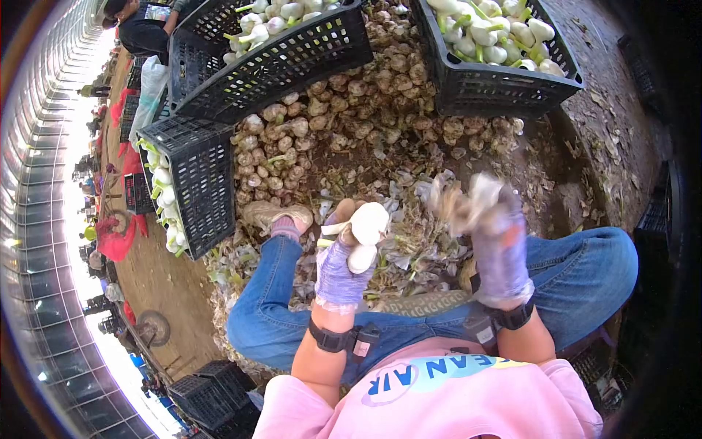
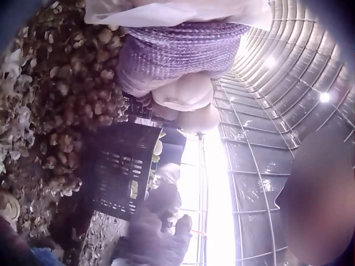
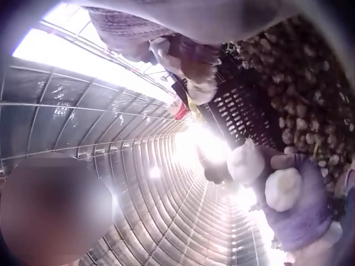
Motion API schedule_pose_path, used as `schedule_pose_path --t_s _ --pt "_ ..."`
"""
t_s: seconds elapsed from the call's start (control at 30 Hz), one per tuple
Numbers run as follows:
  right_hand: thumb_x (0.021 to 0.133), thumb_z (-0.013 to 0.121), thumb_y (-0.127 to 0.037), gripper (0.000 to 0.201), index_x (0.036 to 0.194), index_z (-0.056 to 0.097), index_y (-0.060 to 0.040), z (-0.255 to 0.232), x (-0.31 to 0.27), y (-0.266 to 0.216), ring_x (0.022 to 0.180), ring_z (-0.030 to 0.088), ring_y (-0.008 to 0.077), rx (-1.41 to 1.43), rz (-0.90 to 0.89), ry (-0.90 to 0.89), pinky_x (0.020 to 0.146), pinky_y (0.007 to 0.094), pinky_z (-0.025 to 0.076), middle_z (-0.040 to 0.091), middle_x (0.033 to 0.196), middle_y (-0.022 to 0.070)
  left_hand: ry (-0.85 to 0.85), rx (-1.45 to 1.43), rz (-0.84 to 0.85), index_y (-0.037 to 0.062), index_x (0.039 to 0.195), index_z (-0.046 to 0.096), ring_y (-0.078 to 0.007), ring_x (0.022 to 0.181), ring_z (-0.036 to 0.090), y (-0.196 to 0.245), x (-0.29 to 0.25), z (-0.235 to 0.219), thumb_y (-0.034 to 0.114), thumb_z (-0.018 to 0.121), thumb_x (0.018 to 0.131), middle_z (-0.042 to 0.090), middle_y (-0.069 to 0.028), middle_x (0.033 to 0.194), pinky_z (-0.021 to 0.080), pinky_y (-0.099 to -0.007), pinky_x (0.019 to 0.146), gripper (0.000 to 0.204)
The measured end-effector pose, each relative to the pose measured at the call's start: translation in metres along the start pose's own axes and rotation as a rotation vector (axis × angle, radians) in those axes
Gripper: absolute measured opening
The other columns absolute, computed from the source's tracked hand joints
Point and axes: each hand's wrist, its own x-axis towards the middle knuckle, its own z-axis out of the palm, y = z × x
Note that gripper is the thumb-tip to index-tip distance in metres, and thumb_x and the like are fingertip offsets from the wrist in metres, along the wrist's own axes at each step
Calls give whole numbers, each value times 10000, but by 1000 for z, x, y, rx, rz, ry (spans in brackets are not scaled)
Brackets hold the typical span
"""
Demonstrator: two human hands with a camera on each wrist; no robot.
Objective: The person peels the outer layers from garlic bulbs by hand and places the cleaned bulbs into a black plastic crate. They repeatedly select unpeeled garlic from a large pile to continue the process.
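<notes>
— Why are both your hands up at the middle of the frame?

— Your left hand (image 1: 344, 263) grips two peeled garlic bulbs (image 1: 367, 233), keeping them off the dirt. Your right hand (image 1: 491, 227) clutches papery skins (image 1: 461, 196), blurred, clear of the crates (image 1: 504, 86) above.

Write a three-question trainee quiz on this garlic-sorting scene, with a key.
1. True or false: the left hand, in a purple knit glove, holds two peeled white garlic bulbs.
2. What fills the black plastic lattice crate at upper right? A) peeled white bulbs with green stems B) red cloths C) nothing
3. Fill in: the right hand grips a clump of papery ____.

Key: 1 true; 2 A; 3 husks (the clump is motion-blurred).
</notes>
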Motion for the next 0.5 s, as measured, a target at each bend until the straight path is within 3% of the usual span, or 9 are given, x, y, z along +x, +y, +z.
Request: schedule_pose_path --t_s 0.03,0.07,0.13,0.27,0.33,0.37,0.4,0.47,0.5 --pt "798 662 -138 376 1137 518 -66 11 -3 2 1019 545 181 33 81 -146 849 307 478 555 1082 77 21 -97 -71 96 1176 511 -211 923 586 0 0 8 169 713 759 565 -80 1097 545 -329 724 470" --pt "747 709 -147 469 1164 509 -71 8 -6 9 1041 520 177 -119 65 -309 864 302 457 525 1120 69 44 -193 -144 89 1170 509 -212 903 591 -1 -1 13 195 707 768 571 -79 1078 548 -332 721 460" --pt "682 727 -52 512 1146 511 -43 9 -5 16 938 562 265 -703 -248 -363 868 356 441 553 1015 119 90 -71 -178 56 1216 474 -179 979 576 -2 -6 11 256 674 808 558 -102 1118 539 -283 771 497" --pt "659 741 -56 509 1117 517 -32 21 -9 22 902 561 279 -801 -384 -310 824 343 457 538 960 139 182 75 -217 16 1211 472 -172 930 585 -14 -10 20 359 654 812 575 -104 1078 523 -279 775 556" --pt "656 742 -46 464 1070 533 -35 22 -9 21 864 560 267 -821 -360 -316 763 318 477 528 944 129 18 210 -191 12 1138 507 -174 842 597 -20 -8 19 360 656 809 599 -94 1001 523 -278 706 501" --pt "726 689 -43 333 1022 536 -31 20 -8 26 815 566 212 -766 -322 -303 689 287 484 550 905 92 64 309 -131 -32 1143 516 -162 848 602 -23 -11 24 357 643 826 618 -105 973 496 -239 690 518" --pt "726 689 -43 333 1022 536 -31 18 -8 25 815 566 212 -766 -321 -303 689 287 484 550 905 92 64 309 -131 -32 1143 516 -162 848 602 -20 -12 26 357 643 826 618 -105 973 496 -239 690 518" --pt "808 611 -60 185 977 536 -38 14 -9 23 754 552 155 -320 141 -185 658 266 471 558 833 44 48 397 -157 -18 1105 544 -159 766 611 -15 -12 25 337 643 830 630 -103 938 487 -230 647 460" --pt "858 554 -91 123 970 531 -45 12 -1 20 734 529 107 -261 194 -84 663 246 454 550 786 18 40 380 -176 -5 1085 551 -177 731 626 -16 -11 18 297 627 845 637 -125 924 518 -257 633 393"
